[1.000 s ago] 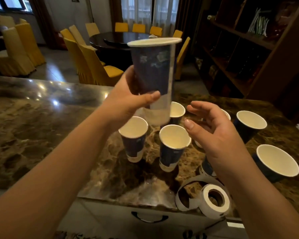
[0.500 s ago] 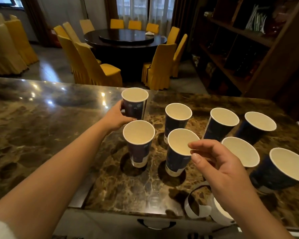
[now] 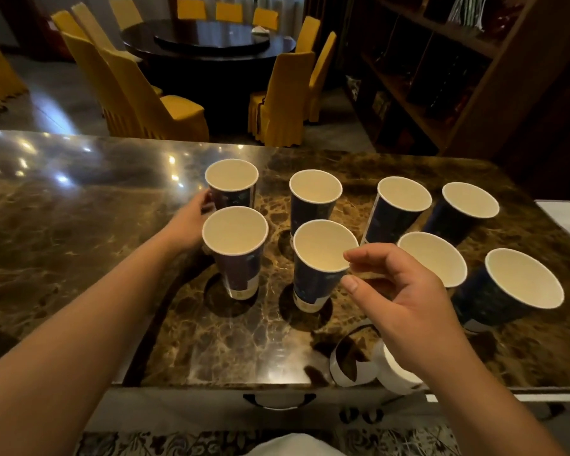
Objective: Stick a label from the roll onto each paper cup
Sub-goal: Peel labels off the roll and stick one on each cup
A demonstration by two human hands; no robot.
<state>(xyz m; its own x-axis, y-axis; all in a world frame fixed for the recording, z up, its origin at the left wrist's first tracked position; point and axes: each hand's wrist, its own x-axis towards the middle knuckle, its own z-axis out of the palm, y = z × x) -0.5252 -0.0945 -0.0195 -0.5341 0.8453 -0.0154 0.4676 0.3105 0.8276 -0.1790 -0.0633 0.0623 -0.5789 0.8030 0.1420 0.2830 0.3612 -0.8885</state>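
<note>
Counter (image 3: 79,245): polished brown marble, glossy, with bright light spots at its far left. Beyond it, a dark round table (image 3: 208,41) ringed by chairs in yellow covers (image 3: 152,103); dark wooden shelving (image 3: 441,77) at far right.

Eight dark blue paper cups stand upright on the counter in two rows. My left hand (image 3: 188,225) reaches to the far-left cup (image 3: 232,187), fingers curled round its side; the nearer cup (image 3: 236,248) hides most of the grip. My right hand (image 3: 399,291) hovers over the near right area, thumb and forefinger pinching a small pale piece, probably a label (image 3: 367,275), too small to confirm. The label roll (image 3: 392,373) lies at the near edge, mostly hidden under my right wrist, a loose strip of backing (image 3: 339,366) curling off to its left. A pale surface at far right is cut off.
</note>
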